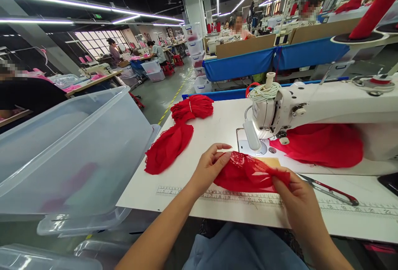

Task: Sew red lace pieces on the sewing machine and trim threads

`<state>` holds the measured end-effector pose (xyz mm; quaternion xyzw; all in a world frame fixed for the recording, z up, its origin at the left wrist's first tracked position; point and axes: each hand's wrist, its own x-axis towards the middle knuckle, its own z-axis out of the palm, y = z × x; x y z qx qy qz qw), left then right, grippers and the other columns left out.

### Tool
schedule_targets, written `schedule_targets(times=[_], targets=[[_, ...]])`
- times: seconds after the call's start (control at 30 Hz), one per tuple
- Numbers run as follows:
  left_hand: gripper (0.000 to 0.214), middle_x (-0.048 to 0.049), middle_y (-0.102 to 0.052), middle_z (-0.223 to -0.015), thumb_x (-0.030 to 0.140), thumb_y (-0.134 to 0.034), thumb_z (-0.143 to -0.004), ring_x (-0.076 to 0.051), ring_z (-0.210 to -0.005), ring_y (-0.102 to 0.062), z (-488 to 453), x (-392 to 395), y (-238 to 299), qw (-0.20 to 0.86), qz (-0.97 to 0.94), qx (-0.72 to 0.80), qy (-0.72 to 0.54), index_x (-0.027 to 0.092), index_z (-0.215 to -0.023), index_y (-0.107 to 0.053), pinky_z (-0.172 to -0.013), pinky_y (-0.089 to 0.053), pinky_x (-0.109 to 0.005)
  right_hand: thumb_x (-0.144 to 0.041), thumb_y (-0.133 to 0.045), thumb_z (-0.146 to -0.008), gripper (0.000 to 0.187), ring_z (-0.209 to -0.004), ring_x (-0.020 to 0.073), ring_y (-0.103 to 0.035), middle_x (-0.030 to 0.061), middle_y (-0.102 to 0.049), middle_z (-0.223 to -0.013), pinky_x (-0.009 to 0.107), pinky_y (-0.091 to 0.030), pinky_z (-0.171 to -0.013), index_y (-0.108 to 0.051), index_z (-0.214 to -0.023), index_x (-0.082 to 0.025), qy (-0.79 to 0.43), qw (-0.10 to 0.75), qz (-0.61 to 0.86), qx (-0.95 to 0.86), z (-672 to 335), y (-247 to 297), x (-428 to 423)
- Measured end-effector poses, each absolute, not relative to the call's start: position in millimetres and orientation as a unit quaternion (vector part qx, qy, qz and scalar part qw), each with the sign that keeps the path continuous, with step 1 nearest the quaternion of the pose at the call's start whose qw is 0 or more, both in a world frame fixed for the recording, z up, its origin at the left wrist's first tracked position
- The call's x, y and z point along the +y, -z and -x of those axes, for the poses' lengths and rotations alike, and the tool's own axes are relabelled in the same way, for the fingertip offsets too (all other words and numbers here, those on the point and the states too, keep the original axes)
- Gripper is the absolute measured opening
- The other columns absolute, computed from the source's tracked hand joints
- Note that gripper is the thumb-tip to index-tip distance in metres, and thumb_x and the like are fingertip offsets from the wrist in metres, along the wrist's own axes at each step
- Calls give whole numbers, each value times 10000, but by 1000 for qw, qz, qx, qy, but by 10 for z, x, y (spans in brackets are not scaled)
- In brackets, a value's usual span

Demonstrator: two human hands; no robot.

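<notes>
A piece of sheer red lace fabric (248, 174) is stretched between my two hands above the front of the white sewing table (174, 179). My left hand (211, 164) pinches its left end between thumb and fingers. At the other end, my right hand (290, 189) grips the gathered edge. Just beyond the fabric stands a white sewing machine (326, 100), its needle area over the metal plate (248, 148). Red fabric (329, 145) lies under the machine's arm. Near my right hand rests a pair of thread snips or tweezers (336, 189) with red on the handle.
A tied bundle of red pieces (192, 107) and a loose red piece (169, 148) lie on the table's left. A ruler strip (217, 196) runs along the front edge. Large clear plastic bins (93, 150) stand at left. A red thread cone (373, 13) rises at right; people work beyond.
</notes>
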<state>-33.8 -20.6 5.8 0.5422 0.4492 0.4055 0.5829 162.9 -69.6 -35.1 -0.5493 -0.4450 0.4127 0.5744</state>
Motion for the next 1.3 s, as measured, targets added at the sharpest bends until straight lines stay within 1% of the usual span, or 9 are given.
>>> schedule_targets(times=[0.17,0.3,0.4,0.6,0.7,0.8,0.93,1.1,1.3], targets=[[318,-22,-649,-885,460,-690,-772,-196,-801,-577,332,-192,37,447,-698,477,-292,217,-970,-634,-726,-439,-292,-510,-635,-753,305,-607,194,-615,41,-688,-676,308,-529,-582,-668,-764,-207,-433,558,561,-431,-1570,281,-729],[247,-69,-581,-926,354,-517,-892,-211,-875,-552,281,-211,59,362,-727,473,-341,199,-756,-653,-792,-434,-322,-598,-631,-760,389,-637,190,-609,39,-682,-707,302,-534,-606,-634,-752,-208,-434,557,572,-418,-1531,307,-740],[216,-69,-586,-918,344,-507,-891,-207,-880,-546,268,-218,0,413,-696,445,-384,197,-801,-636,-785,-436,-316,-581,-614,-803,367,-675,176,-595,22,-664,-734,286,-532,-643,-619,-778,-215,-433,567,569,-408,-1529,365,-748],[370,39,-482,-624,535,-663,-776,-82,-536,-397,310,-220,-170,608,-545,409,-406,178,-761,-566,-521,-339,-214,-546,-651,-797,332,-605,146,-540,-5,-610,-671,243,-483,-532,-616,-763,-218,-455,596,536,-388,-1514,379,-797],[395,29,-551,-631,518,-768,-678,-72,-520,-462,363,-183,-253,673,-471,423,-383,164,-744,-607,-505,-356,-194,-500,-751,-696,316,-636,156,-572,-6,-640,-720,245,-483,-556,-664,-838,-231,-485,582,500,-419,-1525,313,-814],[383,5,-622,-660,461,-836,-617,-92,-558,-556,407,-123,-315,734,-419,419,-333,148,-741,-654,-551,-427,-200,-447,-764,-688,237,-653,153,-560,-16,-609,-680,242,-474,-600,-678,-743,-233,-465,551,511,-469,-1558,247,-804],[408,-12,-667,-741,393,-890,-568,-104,-639,-614,410,-34,-312,739,-436,410,-309,134,-796,-674,-627,-471,-205,-456,-724,-744,236,-706,163,-589,6,-647,-768,262,-503,-653,-683,-800,-230,-483,582,497,-425,-1593,215,-773],[419,23,-627,-717,453,-851,-632,-63,-588,-564,365,12,-235,727,-442,387,-354,152,-804,-615,-553,-423,-160,-414,-832,-642,329,-619,119,-585,-14,-677,-748,204,-483,-562,-650,-850,-237,-588,582,476,-298,-1638,293,-730],[427,41,-594,-671,470,-838,-649,-48,-539,-528,359,15,-195,736,-430,361,-378,155,-779,-581,-514,-404,-142,-489,-792,-665,364,-635,145,-587,6,-649,-740,241,-493,-569,-634,-859,-225,-562,581,485,-333,-1720,412,-646]])
